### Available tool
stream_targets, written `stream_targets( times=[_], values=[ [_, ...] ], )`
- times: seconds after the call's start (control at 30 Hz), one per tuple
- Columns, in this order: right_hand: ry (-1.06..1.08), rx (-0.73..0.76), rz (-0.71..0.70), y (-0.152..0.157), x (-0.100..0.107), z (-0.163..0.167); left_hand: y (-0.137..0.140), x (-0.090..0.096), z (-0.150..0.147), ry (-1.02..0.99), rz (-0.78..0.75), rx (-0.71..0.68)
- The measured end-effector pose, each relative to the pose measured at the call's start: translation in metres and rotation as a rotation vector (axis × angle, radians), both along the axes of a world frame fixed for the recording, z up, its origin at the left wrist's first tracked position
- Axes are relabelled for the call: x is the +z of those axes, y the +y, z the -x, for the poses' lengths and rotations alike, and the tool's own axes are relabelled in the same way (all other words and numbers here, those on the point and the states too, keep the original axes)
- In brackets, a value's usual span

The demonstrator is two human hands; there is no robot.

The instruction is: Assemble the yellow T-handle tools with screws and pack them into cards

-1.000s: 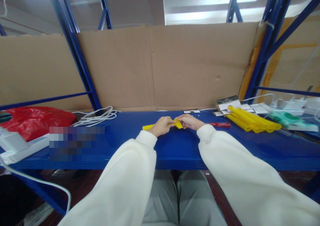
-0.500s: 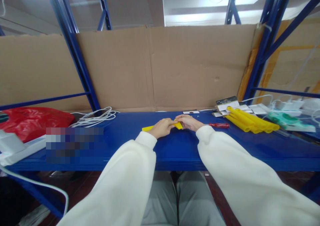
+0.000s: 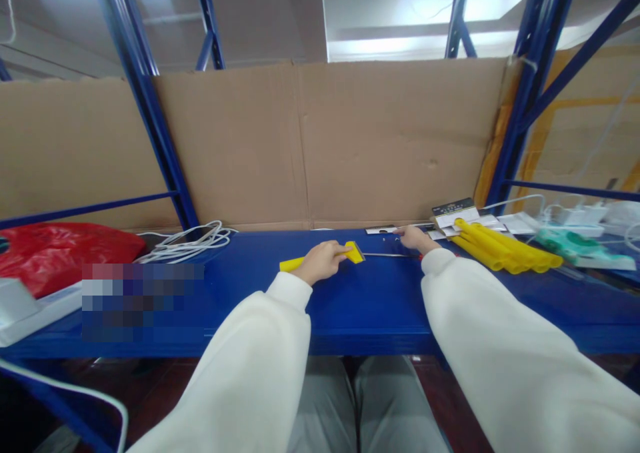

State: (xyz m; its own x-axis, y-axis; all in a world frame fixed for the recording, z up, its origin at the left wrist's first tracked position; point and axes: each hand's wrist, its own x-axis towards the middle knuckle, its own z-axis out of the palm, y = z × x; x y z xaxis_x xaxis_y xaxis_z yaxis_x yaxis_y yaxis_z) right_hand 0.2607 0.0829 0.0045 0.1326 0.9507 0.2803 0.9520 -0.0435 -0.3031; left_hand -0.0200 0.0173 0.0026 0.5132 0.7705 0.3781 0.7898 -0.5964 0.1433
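My left hand (image 3: 320, 259) is closed around a long yellow tube (image 3: 355, 253) that lies flat on the blue shelf (image 3: 370, 299); both ends of the tube stick out of the fist. My right hand (image 3: 414, 238) is stretched toward the back of the shelf, fingertips by some tiny parts (image 3: 393, 238) and a small white label (image 3: 381, 229). A screwdriver (image 3: 387, 255) lies between the hands, its thin shaft pointing at the tube and its red handle mostly hidden under my right wrist. Whether the right fingers pinch anything is unclear.
A bundle of yellow tubes (image 3: 505, 249) and small printed cards (image 3: 456, 211) lie at the right, with a green device (image 3: 575, 247) and white chargers beyond. White cables (image 3: 193, 238) and a red bag (image 3: 55, 249) sit at the left. A cardboard sheet (image 3: 350, 146) backs the shelf.
My right hand left the yellow tube and moved right and back toward the small parts. The screwdriver shaft now shows beside the tube. My left hand kept its hold.
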Motion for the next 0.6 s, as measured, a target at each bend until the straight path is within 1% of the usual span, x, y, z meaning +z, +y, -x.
stream_targets(
  times=[0.07,0.1,0.27,0.37,0.47,0.6],
  values=[
    [-0.025,-0.031,0.102,0.0,0.001,0.003,-0.001,0.001,0.0,-0.002,0.006,-0.004],
    [-0.055,-0.031,0.128,-0.001,0.001,0.006,-0.001,0.001,0.0,-0.001,0.011,-0.006],
    [-0.201,0.064,0.085,-0.003,0.002,0.024,-0.003,0.002,0.0,0.01,0.017,-0.006],
    [-0.258,0.084,0.116,-0.005,0.002,0.029,-0.002,0.001,0.0,0.016,0.021,-0.005],
    [-0.265,0.086,0.129,-0.006,0.003,0.03,0.001,0.0,0.002,0.013,0.019,-0.023],
    [-0.229,0.093,0.076,-0.008,0.005,0.028,0.004,-0.001,0.003,0.017,0.025,-0.063]
  ],
)
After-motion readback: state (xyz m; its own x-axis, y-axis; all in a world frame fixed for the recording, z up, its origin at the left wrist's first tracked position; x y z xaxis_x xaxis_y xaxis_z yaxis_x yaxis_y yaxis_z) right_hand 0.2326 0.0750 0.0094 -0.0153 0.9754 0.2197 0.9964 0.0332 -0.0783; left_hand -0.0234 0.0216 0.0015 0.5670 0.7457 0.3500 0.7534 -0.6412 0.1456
